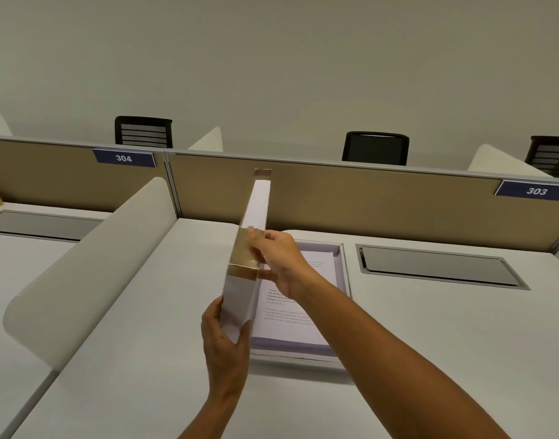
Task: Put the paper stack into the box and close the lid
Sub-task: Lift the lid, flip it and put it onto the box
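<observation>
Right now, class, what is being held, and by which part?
The lid, upright on edge: left hand grips its near end, right hand its top edge.

Box [344,274]: shallow, white, open, flat on the table. Paper stack [298,315] lies inside it, top sheet white with printed text, roughly square to the walls. Lid [256,217]: white with a gold band across the middle, raised on edge along the box's left side, seen edge-on, not closed.

A tan partition [366,198] lines the desk's [430,343] far edge, bearing signs 304 [123,158] and 303 [536,191]; black chairs [375,147] stand behind it.
</observation>
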The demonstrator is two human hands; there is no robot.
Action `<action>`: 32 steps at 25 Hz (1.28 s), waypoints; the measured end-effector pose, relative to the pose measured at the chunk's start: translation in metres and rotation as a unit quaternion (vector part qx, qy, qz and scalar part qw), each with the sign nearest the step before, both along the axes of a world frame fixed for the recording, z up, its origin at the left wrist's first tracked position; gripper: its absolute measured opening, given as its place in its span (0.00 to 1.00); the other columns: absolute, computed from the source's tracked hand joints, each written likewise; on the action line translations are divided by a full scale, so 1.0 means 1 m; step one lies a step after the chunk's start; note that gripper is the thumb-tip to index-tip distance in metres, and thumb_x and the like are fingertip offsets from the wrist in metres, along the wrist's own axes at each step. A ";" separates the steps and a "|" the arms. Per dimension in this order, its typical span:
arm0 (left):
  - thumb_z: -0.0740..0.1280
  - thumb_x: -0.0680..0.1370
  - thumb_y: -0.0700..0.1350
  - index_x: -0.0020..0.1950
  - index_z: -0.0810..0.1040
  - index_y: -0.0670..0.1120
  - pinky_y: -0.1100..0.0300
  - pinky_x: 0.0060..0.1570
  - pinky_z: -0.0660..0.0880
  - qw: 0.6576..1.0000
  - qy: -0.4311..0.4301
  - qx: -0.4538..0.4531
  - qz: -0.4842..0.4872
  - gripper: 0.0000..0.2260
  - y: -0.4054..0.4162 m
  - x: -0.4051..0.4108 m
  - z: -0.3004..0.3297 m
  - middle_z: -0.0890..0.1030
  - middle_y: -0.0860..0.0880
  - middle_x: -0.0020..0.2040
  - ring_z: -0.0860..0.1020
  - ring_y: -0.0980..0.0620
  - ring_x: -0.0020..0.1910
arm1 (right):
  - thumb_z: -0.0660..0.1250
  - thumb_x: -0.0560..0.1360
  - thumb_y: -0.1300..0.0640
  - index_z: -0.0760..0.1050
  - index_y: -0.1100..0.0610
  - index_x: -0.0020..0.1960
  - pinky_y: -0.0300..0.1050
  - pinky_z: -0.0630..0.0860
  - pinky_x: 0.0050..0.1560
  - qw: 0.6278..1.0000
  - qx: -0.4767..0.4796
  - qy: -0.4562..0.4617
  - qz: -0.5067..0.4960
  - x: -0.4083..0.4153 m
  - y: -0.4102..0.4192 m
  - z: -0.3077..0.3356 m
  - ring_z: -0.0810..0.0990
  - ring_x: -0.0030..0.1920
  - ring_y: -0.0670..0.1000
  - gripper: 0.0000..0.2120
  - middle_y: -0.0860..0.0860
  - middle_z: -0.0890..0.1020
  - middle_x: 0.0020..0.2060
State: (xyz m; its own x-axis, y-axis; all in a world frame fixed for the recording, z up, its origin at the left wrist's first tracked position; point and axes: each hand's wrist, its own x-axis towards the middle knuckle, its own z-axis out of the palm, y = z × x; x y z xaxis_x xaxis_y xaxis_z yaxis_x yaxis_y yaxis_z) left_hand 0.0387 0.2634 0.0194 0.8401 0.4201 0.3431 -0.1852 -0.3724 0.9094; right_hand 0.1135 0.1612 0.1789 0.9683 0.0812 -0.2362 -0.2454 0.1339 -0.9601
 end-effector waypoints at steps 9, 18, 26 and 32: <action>0.57 0.73 0.71 0.67 0.70 0.49 0.59 0.55 0.74 0.990 0.086 -0.027 -0.106 0.33 0.027 0.027 -0.011 0.74 0.50 0.66 0.74 0.49 0.62 | 0.66 0.79 0.57 0.78 0.58 0.55 0.49 0.83 0.49 0.995 0.032 0.065 -0.069 -0.018 -0.058 -0.019 0.84 0.50 0.55 0.07 0.55 0.84 0.51; 0.59 0.78 0.63 0.69 0.68 0.43 0.48 0.58 0.74 0.896 0.415 0.024 -0.154 0.28 0.040 0.071 -0.039 0.75 0.42 0.64 0.75 0.41 0.60 | 0.60 0.82 0.60 0.77 0.65 0.53 0.50 0.83 0.46 0.980 0.019 0.129 -0.153 -0.046 -0.137 -0.078 0.83 0.42 0.57 0.10 0.60 0.82 0.43; 0.66 0.79 0.50 0.69 0.67 0.42 0.48 0.58 0.76 0.921 0.349 0.095 -0.143 0.22 0.021 0.060 -0.036 0.77 0.41 0.61 0.77 0.42 0.57 | 0.58 0.83 0.57 0.76 0.54 0.60 0.48 0.81 0.48 0.966 -0.152 0.122 -0.170 -0.054 -0.165 -0.131 0.81 0.51 0.56 0.10 0.58 0.80 0.58; 0.67 0.79 0.48 0.73 0.64 0.41 0.44 0.66 0.73 0.919 0.333 0.133 -0.161 0.25 0.013 0.058 -0.030 0.72 0.39 0.70 0.73 0.39 0.67 | 0.56 0.83 0.64 0.68 0.52 0.72 0.51 0.79 0.57 0.942 -0.238 0.128 -0.198 -0.062 -0.169 -0.159 0.71 0.70 0.59 0.20 0.55 0.68 0.74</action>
